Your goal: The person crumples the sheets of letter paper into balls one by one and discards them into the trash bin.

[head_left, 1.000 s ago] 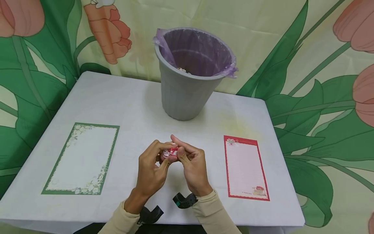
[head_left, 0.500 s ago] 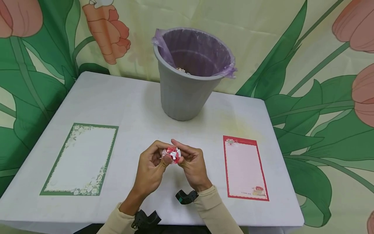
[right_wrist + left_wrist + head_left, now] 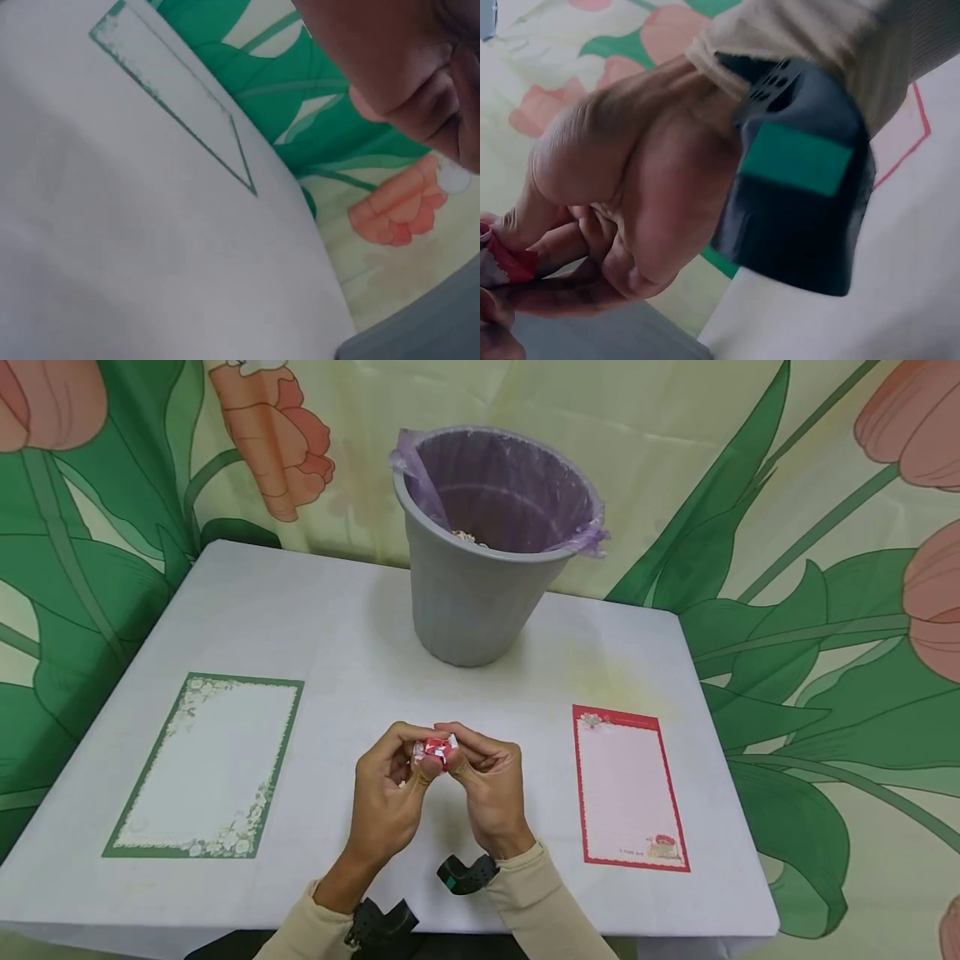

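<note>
In the head view, the left hand (image 3: 386,793) and right hand (image 3: 495,785) meet over the near middle of the table, with 1 crumpled red-and-white piece (image 3: 437,747), paper by its look, between them. Both thumbs press its near side and the fingers bend behind it, so each grip is closed down to the piece's width. To press it well, both thumbs should probably bear evenly while the fingertips tuck loose edges inward; force from 1 side could let a corner spring out.

The white-covered table (image 3: 330,627) carries a green-bordered sheet (image 3: 217,768) left, a red-bordered sheet (image 3: 630,793) right, and a grey bucket (image 3: 472,610) with a purple liner (image 3: 525,510) far. A floral backdrop (image 3: 360,410) hangs behind.

In the left wrist view, the right hand's fingers curl toward the piece, cut off at the left edge.

In the right wrist view, the piece is out of sight, so that view cannot tell the grip.
</note>
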A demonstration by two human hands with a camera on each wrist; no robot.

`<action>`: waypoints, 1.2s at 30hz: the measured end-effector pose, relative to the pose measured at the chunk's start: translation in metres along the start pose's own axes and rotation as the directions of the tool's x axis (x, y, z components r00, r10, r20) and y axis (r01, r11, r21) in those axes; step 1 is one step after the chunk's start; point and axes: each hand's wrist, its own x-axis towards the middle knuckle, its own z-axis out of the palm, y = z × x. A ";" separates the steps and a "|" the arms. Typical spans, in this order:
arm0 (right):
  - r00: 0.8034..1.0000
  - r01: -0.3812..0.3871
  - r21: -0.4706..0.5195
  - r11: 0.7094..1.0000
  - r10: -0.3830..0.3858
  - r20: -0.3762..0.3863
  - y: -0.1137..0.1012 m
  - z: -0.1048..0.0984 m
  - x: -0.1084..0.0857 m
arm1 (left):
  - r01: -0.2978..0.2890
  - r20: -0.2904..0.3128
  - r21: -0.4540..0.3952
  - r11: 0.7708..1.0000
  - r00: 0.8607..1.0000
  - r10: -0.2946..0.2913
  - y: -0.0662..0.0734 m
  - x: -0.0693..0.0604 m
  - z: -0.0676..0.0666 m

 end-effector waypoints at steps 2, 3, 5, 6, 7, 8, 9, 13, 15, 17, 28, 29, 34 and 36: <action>1.000 -0.005 -0.052 0.999 0.005 0.013 -0.002 0.000 0.001 | 0.009 -0.006 -0.001 1.000 1.000 -0.009 -0.001 0.001 -0.001; 1.000 -0.010 -0.076 0.997 0.012 0.024 -0.002 -0.001 0.001 | 0.017 -0.007 -0.003 1.000 1.000 -0.017 -0.001 0.002 -0.001; 0.998 -0.030 -0.110 0.993 0.036 0.055 -0.004 -0.005 0.001 | 0.032 -0.005 -0.013 0.999 0.999 -0.032 -0.001 0.003 -0.002; 0.995 -0.040 -0.111 0.993 0.049 0.082 -0.005 -0.008 0.001 | 0.039 -0.001 -0.015 0.999 0.999 -0.039 -0.001 0.004 -0.003; 0.992 -0.054 -0.108 0.993 0.066 0.110 -0.005 -0.012 0.001 | 0.046 0.004 -0.017 0.999 0.999 -0.046 0.000 0.004 -0.004; 0.986 -0.070 -0.096 0.993 0.084 0.144 -0.006 -0.015 0.002 | 0.054 0.012 -0.024 0.998 0.998 -0.054 0.001 0.005 -0.005; 0.978 -0.086 -0.078 0.993 0.099 0.181 -0.006 -0.019 0.002 | 0.066 0.020 -0.034 0.997 0.998 -0.066 0.002 0.005 -0.006; 0.939 -0.147 0.017 0.989 0.134 0.316 -0.004 -0.032 0.008 | 0.124 0.089 -0.127 0.984 0.990 -0.113 0.005 0.007 -0.012; 0.929 -0.160 0.069 0.985 0.127 0.347 0.000 -0.037 0.010 | 0.166 0.147 -0.191 0.968 0.979 -0.139 0.006 0.007 -0.013; 0.930 -0.163 0.120 0.979 0.112 0.350 0.005 -0.040 0.010 | 0.208 0.201 -0.243 0.947 0.966 -0.161 0.005 0.007 -0.013; 0.994 -0.021 0.225 0.974 -0.005 0.113 0.020 -0.013 0.002 | 0.186 0.198 -0.301 0.935 0.972 -0.129 0.003 0.004 -0.007; 0.996 -0.004 0.208 0.978 -0.014 0.085 0.019 -0.010 0.002 | 0.183 0.187 -0.307 0.934 0.974 -0.129 0.003 0.004 -0.005; 0.996 0.070 0.085 0.994 -0.066 -0.054 0.015 0.006 -0.002 | 0.170 0.122 -0.343 0.924 0.983 -0.136 0.005 0.002 0.002; 0.990 0.102 0.038 0.994 -0.097 -0.100 0.013 0.011 -0.004 | 0.161 0.096 -0.347 0.924 0.986 -0.136 0.005 0.002 0.004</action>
